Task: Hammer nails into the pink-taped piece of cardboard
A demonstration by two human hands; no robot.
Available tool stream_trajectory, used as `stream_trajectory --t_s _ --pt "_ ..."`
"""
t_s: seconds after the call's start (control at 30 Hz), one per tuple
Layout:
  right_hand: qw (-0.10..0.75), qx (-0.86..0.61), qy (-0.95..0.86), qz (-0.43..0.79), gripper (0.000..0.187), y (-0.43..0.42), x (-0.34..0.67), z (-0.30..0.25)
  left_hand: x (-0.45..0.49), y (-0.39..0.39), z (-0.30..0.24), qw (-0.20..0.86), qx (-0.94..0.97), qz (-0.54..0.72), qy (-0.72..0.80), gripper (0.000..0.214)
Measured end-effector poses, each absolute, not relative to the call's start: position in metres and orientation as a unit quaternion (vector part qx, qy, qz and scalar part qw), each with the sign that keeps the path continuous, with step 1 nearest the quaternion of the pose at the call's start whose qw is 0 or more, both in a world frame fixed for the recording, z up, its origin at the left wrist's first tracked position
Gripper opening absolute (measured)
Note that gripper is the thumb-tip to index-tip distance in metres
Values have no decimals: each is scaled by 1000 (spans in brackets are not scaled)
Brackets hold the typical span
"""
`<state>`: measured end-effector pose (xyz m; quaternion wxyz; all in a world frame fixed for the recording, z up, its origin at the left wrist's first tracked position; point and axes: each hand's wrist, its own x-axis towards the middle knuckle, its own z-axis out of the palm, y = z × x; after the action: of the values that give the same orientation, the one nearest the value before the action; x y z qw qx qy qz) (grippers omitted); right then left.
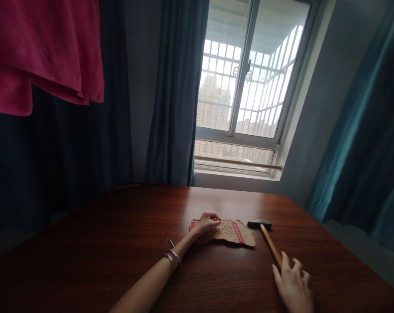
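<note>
A flat piece of corrugated cardboard (227,230) lies on the table, dotted with many small holes and crossed by pink strips. Over its left part is my left hand (208,221), thumb and fingers pinched together on a thin pale piece that looks like a nail; its lower end is too small to make out. To the right of the cardboard rests a hammer (271,244) with a dark head and wooden handle. My right hand (293,280) is at the handle's near end, fingers apart and slightly bent, not wrapped around it.
Several loose nails (168,242) lie on the brown wooden table (118,261), left of the cardboard and close to my left forearm. Beyond the table's far edge are a window (242,74) and dark blue curtains (173,95). A pink towel (47,52) hangs at upper left.
</note>
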<state>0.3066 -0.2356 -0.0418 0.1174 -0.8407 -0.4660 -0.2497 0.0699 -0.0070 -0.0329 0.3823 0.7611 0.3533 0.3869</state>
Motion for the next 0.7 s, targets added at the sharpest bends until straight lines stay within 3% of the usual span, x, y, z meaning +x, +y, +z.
stream_trajectory --t_s 0.17,0.27,0.33,0.47,0.6,0.7 --pt "73 -843 -449 -287 41 -261 302 -47 70 -8 -34 381 761 388 354 24" --pt "78 -839 -488 -229 36 -261 306 -44 69 -7 -34 379 764 390 348 24" --pt "134 -842 -504 -138 30 -258 315 -44 69 -7 -35 380 765 389 344 24" --pt "348 -802 -479 76 28 -251 333 -41 68 -7 -36 381 765 391 341 24" --pt "533 -690 -395 291 57 -256 319 -29 68 -8 -36 381 764 395 339 25" --pt "551 -633 -332 431 80 -264 294 -14 68 -9 -35 379 767 390 341 25"
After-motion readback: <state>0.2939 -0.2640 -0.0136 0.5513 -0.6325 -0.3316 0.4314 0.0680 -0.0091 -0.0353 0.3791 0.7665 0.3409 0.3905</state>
